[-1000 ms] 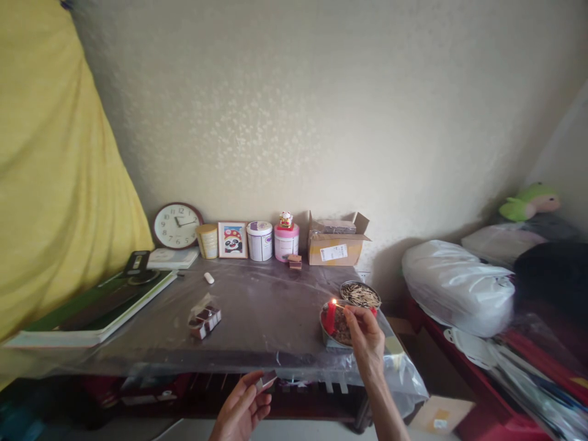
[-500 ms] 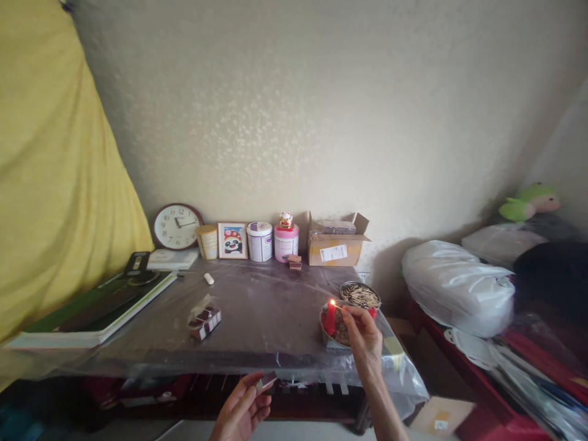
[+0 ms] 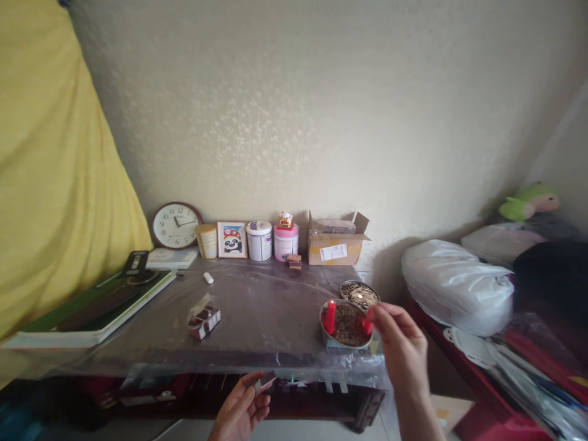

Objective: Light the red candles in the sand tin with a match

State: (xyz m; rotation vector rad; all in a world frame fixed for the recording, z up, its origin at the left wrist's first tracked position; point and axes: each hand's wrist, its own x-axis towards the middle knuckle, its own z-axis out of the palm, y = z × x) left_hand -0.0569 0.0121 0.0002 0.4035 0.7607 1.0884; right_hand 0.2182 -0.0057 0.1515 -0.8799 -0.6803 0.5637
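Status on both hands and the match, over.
Left hand holds small brown matchbox below plastic-covered table edge. Right hand pinches lit wooden match by short red candle in round metal dish. Metal bowl of matchsticks close behind flame.

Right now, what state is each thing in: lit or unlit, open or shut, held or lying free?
left hand: closed on a matchbox
right hand: pinching a match, flame at its tip
red candle: upright in the metal dish, no flame seen
cardboard box: flaps open
white tin: lid on
clock: leaning on the wall
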